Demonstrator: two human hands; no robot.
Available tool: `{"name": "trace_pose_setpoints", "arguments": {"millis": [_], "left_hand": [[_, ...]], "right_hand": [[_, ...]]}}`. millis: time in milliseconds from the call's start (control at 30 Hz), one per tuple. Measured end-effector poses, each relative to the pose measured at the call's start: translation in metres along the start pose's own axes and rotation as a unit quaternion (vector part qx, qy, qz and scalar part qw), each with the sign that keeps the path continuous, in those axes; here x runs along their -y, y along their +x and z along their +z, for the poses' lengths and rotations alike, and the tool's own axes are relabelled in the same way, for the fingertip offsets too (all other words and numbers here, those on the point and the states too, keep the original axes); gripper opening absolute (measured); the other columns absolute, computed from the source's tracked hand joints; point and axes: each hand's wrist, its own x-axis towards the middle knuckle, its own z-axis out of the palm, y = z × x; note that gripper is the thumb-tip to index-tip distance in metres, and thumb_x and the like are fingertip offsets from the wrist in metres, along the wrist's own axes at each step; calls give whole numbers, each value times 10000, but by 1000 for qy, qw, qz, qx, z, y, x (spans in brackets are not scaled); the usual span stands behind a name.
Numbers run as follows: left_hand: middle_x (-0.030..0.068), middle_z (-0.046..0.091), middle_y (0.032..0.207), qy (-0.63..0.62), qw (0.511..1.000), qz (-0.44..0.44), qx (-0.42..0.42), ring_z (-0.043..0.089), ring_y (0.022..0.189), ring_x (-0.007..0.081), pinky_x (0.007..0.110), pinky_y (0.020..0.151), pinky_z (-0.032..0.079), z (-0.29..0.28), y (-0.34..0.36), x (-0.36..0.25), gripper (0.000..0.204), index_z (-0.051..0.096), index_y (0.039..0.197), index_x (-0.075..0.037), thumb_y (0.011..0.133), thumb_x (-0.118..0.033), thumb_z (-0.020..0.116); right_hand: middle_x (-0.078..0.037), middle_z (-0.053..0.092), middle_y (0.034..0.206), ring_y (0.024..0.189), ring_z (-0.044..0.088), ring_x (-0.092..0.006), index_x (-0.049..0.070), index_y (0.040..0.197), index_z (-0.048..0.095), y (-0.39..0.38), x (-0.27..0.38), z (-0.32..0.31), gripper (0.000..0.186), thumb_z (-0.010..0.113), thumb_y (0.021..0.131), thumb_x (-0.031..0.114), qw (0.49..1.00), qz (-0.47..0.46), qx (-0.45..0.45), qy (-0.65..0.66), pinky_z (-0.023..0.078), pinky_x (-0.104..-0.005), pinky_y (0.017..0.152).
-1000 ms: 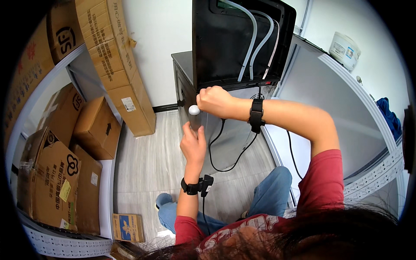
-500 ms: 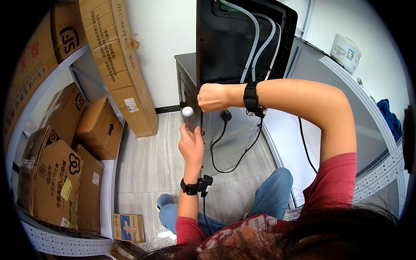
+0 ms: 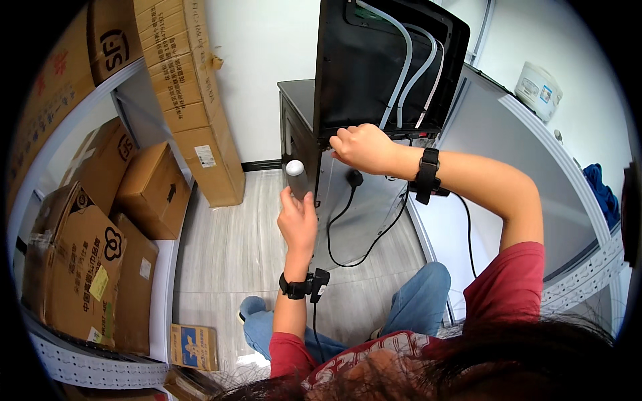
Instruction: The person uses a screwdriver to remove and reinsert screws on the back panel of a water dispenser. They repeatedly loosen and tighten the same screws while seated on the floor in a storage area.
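Note:
My left hand (image 3: 298,224) is closed round the lower end of a grey cylinder with a rounded white tip (image 3: 295,170), held upright beside a dark floor-standing appliance (image 3: 301,120). My right hand (image 3: 366,148) is curled at the lower left corner of the appliance's raised black panel (image 3: 361,87). What its fingers hold, if anything, is hidden. Pale tubes (image 3: 406,67) loop down the panel's inner face. Below my right hand, a black plug (image 3: 355,178) and its cord hang against the appliance's silvery side.
On the left, a shelf (image 3: 167,294) holds cardboard boxes (image 3: 152,194). One tall carton (image 3: 194,100) leans on the wall, and a small box (image 3: 194,347) lies on the floor. At right stand a grey partitioned rack (image 3: 521,174), a white appliance (image 3: 539,91) and blue cloth (image 3: 602,190).
My right hand has shifted right, off the panel's left side to its lower corner, and its wrist has turned. My left hand still holds the cylinder, more of which now shows. The view has shifted slightly.

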Motion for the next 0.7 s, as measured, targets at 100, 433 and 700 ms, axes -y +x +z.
{"name": "trace_pose_setpoints", "arguments": {"millis": [100, 433, 700], "left_hand": [[11, 398, 509, 5, 1000, 9, 3, 397, 455, 102, 284, 458, 331, 3, -1, 2, 276, 511, 1098, 6, 903, -158, 617], [40, 436, 519, 27, 999, -7, 28, 449, 455, 175, 328, 463, 356, 2, -2, -3, 288, 504, 1098, 2, 903, -180, 611], [70, 501, 542, 43, 998, -19, 50, 538, 483, 243, 360, 487, 407, 0, -3, -3, 304, 490, 1120, 5, 906, -180, 604]], "right_hand": [[-49, 522, 635, 554, 582, -185, 79, 700, 488, -1, 5, 5, 285, 677, 809, 263, 999, 45, -20, -11, 468, -307, 496], [-17, 438, 617, 541, 492, -131, 77, 718, 474, 6, 22, 17, 162, 621, 652, 98, 993, -11, -28, -112, 392, -245, 476], [-18, 438, 641, 559, 493, -130, 77, 749, 477, 6, 24, 17, 181, 622, 641, 81, 992, -20, -81, -91, 407, -243, 507]]}}
